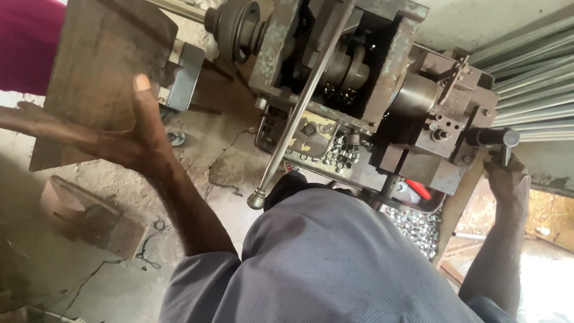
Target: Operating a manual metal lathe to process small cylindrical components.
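Nearest the camera is our grey shirt (pixel 335 263); both arms extend outward from it. Our left hand (pixel 119 134) is spread, fingers apart, palm pressed against the rusty steel plate (pixel 98 72) that leans at the left; it grips nothing. Our right hand (pixel 508 179) is wrapped around the dark crank handle (pixel 493 137) at the right end of the press machine (pixel 371 90).

A long steel lever rod (pixel 296 119) slants down across the machine toward us, ending in a knob. Beneath the machine sits a tray (pixel 266 140) of small metal rings (pixel 342 152), with more heaped below near a red-handled tool (pixel 420 189).

Hazard assessment: we judge that turning the handle while braced one-handed could shift the leaning plate and cause it to slide. The rod knob sits close to our body; any lever swing could strike us. Loose rings may spill from the tray.
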